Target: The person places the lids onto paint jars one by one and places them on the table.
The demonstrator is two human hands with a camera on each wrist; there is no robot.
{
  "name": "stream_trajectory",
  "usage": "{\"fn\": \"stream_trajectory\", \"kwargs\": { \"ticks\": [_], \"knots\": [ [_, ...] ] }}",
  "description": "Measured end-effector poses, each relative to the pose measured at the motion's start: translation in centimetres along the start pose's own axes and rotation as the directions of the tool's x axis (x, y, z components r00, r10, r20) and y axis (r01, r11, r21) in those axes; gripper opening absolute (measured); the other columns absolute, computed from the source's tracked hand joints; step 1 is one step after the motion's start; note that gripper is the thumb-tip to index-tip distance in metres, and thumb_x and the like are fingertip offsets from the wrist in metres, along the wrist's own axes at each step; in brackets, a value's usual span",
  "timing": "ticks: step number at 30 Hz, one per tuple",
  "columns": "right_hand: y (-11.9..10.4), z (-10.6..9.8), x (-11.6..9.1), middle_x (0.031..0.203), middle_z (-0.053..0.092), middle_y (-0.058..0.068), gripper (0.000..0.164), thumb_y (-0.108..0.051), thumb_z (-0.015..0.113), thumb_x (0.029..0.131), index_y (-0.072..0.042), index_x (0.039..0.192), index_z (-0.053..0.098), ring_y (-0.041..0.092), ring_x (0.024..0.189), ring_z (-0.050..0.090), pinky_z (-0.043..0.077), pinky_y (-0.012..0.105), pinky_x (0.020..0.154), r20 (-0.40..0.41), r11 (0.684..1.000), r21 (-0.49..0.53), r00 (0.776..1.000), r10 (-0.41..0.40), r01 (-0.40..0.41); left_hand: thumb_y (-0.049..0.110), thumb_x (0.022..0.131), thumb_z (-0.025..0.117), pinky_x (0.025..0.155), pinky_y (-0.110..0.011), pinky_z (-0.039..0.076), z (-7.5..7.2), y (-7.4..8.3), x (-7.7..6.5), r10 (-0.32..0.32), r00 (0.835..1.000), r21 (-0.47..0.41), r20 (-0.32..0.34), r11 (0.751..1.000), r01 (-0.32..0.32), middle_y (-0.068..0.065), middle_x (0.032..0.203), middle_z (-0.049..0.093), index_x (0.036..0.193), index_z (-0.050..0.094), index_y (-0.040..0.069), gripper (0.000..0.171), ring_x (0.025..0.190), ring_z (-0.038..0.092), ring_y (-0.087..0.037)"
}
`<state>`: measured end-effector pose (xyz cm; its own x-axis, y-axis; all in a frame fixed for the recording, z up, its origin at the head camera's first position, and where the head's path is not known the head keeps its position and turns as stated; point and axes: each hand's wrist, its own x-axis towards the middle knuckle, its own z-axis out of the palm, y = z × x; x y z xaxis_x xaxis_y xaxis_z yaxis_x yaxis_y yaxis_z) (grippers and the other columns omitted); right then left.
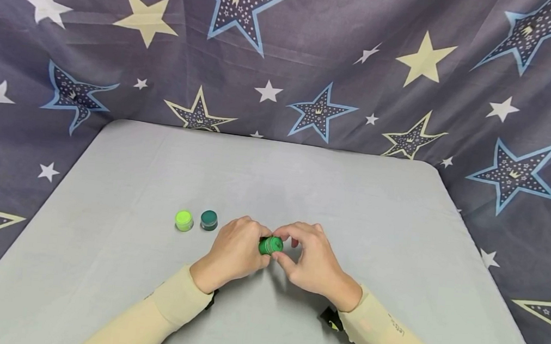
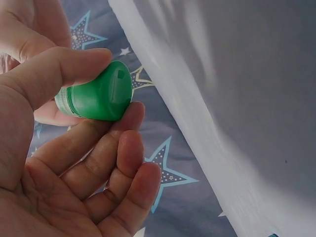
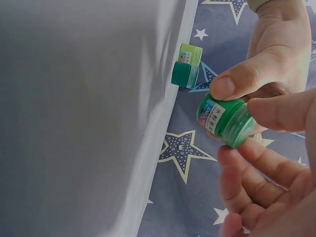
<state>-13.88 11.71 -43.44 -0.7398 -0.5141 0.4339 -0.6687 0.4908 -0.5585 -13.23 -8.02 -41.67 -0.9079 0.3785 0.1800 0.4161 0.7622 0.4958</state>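
Note:
Between the two hands is a small green paint jar with a clear lid and a white printed label, held tilted on its side. My left hand grips the jar body between thumb and fingers, its base showing in the left wrist view. The right hand pinches the clear lid at its rim with thumb and fingertips. In the right wrist view the label faces the camera. To the left of the left hand stand a light green paint jar and a dark teal one, side by side.
A pale grey cloth covers the table. Behind it and along its sides hangs a dark curtain patterned with stars. A black wrist strap part shows under the right sleeve.

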Motion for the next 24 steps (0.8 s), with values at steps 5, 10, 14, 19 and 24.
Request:
{"fn": "stream_trajectory", "kwargs": {
  "ticks": [5, 10, 14, 19, 24],
  "knots": [
    [-0.09, 0.11, -0.01, 0.087, 0.066, -0.010, 0.021, -0.017, 0.086, 0.082, -0.018, 0.099, 0.074, 0.016, 0.073, 0.058, 0.036, 0.032, 0.071, -0.017, 1.000, -0.018, 1.000, 0.025, -0.025, 0.010, 0.073, 0.089, 0.058, -0.029, 0.039, -0.04, 0.04, -0.01, 0.006, 1.000, -0.010, 0.004, 1.000, -0.006, 0.013, 0.057, 0.049, 0.073, 0.072, 0.022, 0.021, 0.063, 0.045, -0.013],
    [-0.20, 0.14, 0.04, 0.082, 0.067, -0.006, 0.019, -0.020, 0.087, 0.082, -0.017, 0.094, 0.074, 0.016, 0.071, 0.058, 0.036, 0.033, 0.069, -0.035, 0.999, -0.030, 0.999, 0.036, -0.037, 0.011, 0.074, 0.088, 0.057, -0.029, 0.037, -0.09, 0.06, 0.03, 0.001, 1.000, -0.009, 0.008, 1.000, -0.001, 0.011, 0.056, 0.047, 0.070, 0.069, 0.023, 0.023, 0.063, 0.044, -0.013],
    [-0.21, 0.17, 0.10, 0.079, 0.067, -0.004, 0.018, -0.024, 0.087, 0.082, -0.016, 0.091, 0.073, 0.016, 0.070, 0.057, 0.037, 0.034, 0.068, -0.042, 0.998, -0.041, 0.998, 0.042, -0.043, 0.012, 0.075, 0.088, 0.057, -0.028, 0.036, -0.08, 0.03, 0.02, 0.002, 1.000, 0.001, 0.008, 1.000, -0.002, 0.010, 0.056, 0.045, 0.068, 0.068, 0.024, 0.024, 0.062, 0.044, -0.013],
    [-0.06, 0.31, 0.15, 0.076, 0.066, -0.004, 0.019, -0.027, 0.086, 0.084, -0.015, 0.087, 0.073, 0.017, 0.065, 0.057, 0.037, 0.034, 0.067, -0.046, 0.997, -0.057, 0.998, 0.048, -0.051, 0.012, 0.074, 0.088, 0.057, -0.028, 0.036, -0.03, 0.01, 0.00, 0.004, 1.000, 0.009, 0.007, 1.000, -0.004, 0.011, 0.056, 0.046, 0.067, 0.066, 0.025, 0.027, 0.062, 0.043, -0.013],
    [0.07, 0.44, 0.14, 0.071, 0.062, -0.006, 0.021, -0.030, 0.086, 0.084, -0.016, 0.083, 0.070, 0.017, 0.062, 0.056, 0.037, 0.033, 0.065, -0.061, 0.996, -0.068, 0.997, 0.050, -0.054, 0.012, 0.075, 0.088, 0.057, -0.028, 0.037, 0.02, 0.00, -0.03, 0.004, 1.000, 0.007, 0.011, 1.000, -0.004, 0.011, 0.057, 0.048, 0.068, 0.069, 0.025, 0.024, 0.062, 0.044, -0.013]
  ]
}}
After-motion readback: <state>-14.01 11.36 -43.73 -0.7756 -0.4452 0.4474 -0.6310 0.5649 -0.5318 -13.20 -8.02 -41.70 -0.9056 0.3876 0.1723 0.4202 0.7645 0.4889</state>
